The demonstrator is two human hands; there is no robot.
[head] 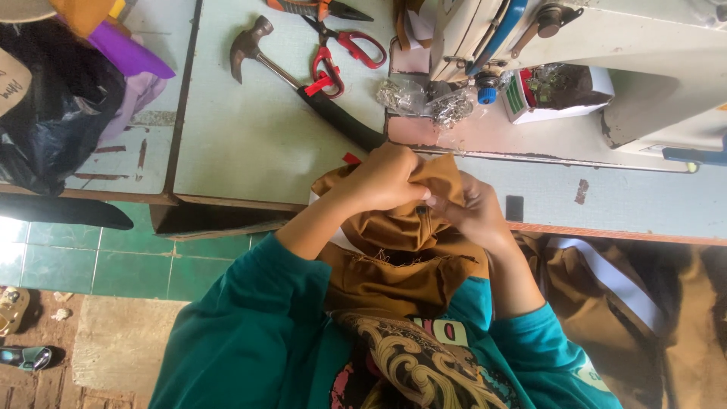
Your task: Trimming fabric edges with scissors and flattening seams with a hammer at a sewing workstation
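head view: left hand (386,180) and right hand (469,212) both pinch brown cloth (401,257), fingers closed on it, near a hammer (303,83) and red scissors (344,53) on the surface (250,144).

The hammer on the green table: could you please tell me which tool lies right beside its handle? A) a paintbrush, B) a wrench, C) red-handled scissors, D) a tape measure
C: the red-handled scissors lie against the handle of the hammer on the green table, above the hands holding brown fabric.
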